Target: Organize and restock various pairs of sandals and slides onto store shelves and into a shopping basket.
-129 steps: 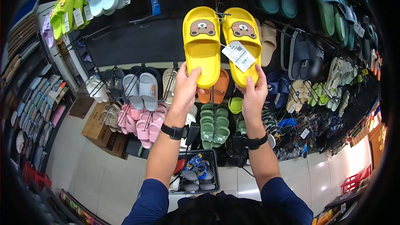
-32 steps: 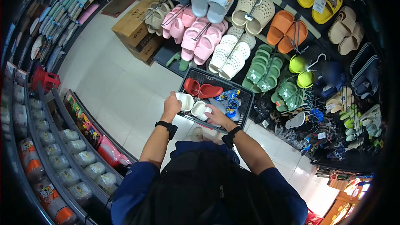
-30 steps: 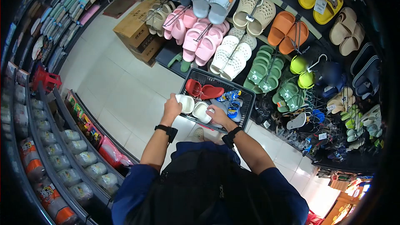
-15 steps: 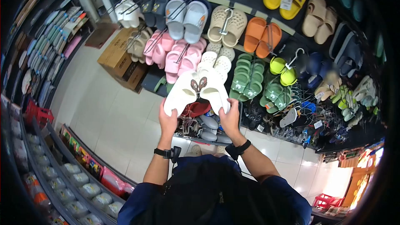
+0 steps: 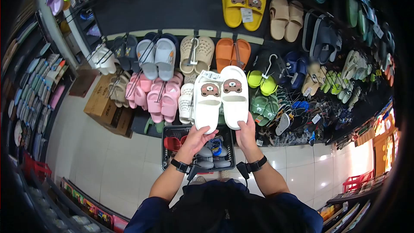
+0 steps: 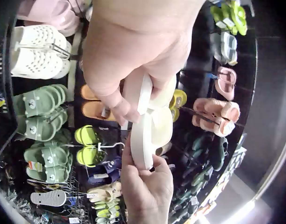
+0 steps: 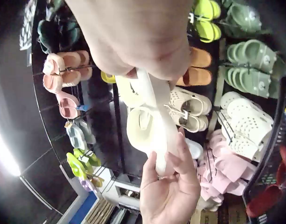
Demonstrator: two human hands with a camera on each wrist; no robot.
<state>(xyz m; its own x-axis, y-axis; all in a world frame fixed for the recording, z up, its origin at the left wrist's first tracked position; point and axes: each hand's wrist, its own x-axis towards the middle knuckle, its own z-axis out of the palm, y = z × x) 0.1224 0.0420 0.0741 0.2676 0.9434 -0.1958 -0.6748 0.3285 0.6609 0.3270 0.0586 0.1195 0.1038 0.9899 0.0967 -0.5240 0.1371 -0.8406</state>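
A pair of white slides [image 5: 235, 110] with brown bear faces on the straps is held up in front of the shoe rack, toes pointing up. My left hand [image 5: 199, 140] pinches the heel of the left slide, thumb on top. At the heel of the right slide, my right hand [image 5: 246, 134] grips with its thumb over the edge. A paper tag [image 5: 211, 76] lies at the toe of the left one. In the left wrist view the slides' white side edge [image 6: 142, 140] shows between both hands.
Below the hands a black basket [image 5: 164, 155] on the floor holds red clogs [image 5: 172, 143] and grey shoes. Yellow bear slides [image 5: 233, 11] hang above; orange slides [image 5: 224, 55] and pink slides [image 5: 163, 103] hang behind. Cardboard boxes [image 5: 101, 103] stand left.
The yellow slides, in the hands at first, now hang on the rack. Both hands have lifted the white slides out of the basket, raised them toward the rack and turned them toes up.
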